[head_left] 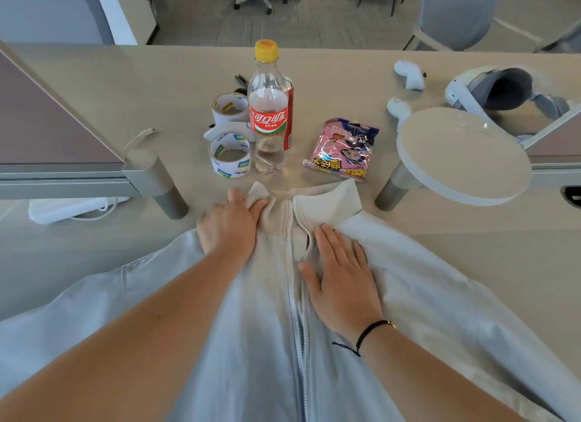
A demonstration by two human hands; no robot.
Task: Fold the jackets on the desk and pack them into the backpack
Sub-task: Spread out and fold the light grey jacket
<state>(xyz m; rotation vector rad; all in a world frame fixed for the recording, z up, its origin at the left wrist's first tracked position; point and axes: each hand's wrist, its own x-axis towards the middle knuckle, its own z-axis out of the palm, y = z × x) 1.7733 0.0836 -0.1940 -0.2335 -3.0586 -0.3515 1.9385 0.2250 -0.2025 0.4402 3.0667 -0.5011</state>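
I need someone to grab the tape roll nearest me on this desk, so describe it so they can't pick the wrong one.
On the beige desk, find the tall clear cola bottle with the yellow cap. Two white tape rolls sit to its left; the one you want, the nearer tape roll, sits closest to the jacket collar, in front of the farther tape roll.

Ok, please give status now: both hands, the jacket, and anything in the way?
Left hand grips collar; right hand flat on jacket. Jacket spread, unfolded. Bottle, tape roll just beyond collar.
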